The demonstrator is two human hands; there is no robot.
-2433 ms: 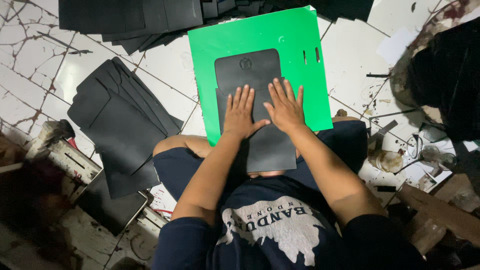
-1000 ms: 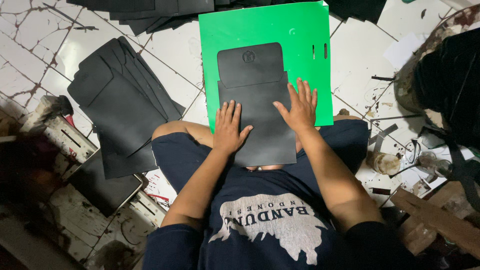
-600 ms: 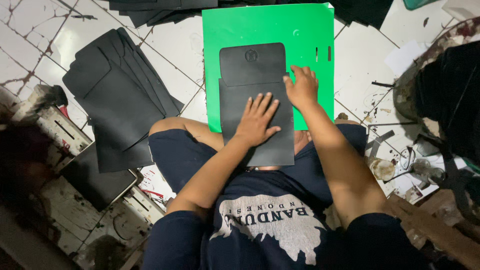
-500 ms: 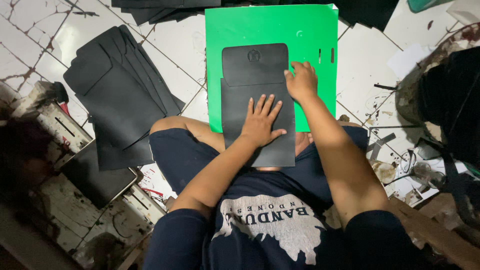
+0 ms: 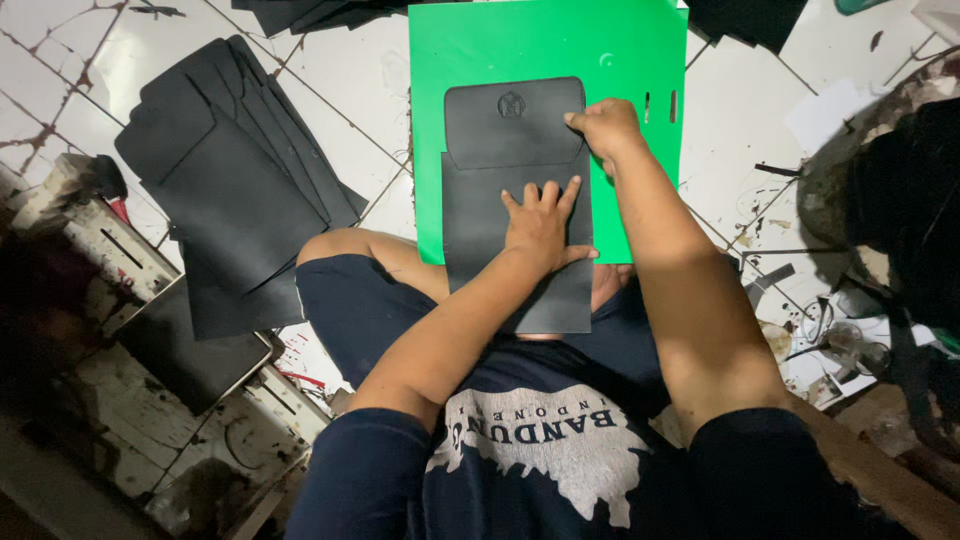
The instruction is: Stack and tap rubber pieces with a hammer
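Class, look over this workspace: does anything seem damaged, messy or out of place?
Yes. The white floor tiles are cracked at upper left, and scraps and wires litter the floor at right. The black sleeve lies straight on the green sheet under both hands.

I see a white tiled floor (image 5: 360,120) with dark cracked grout lines. A bright green flat sheet (image 5: 520,40) lies on it ahead of the seated person. To its left rests a fanned stack of black leather-like panels (image 5: 230,190). More black pieces (image 5: 310,12) sit along the top edge. Small scraps and clutter (image 5: 800,300) lie scattered on the tiles at right.
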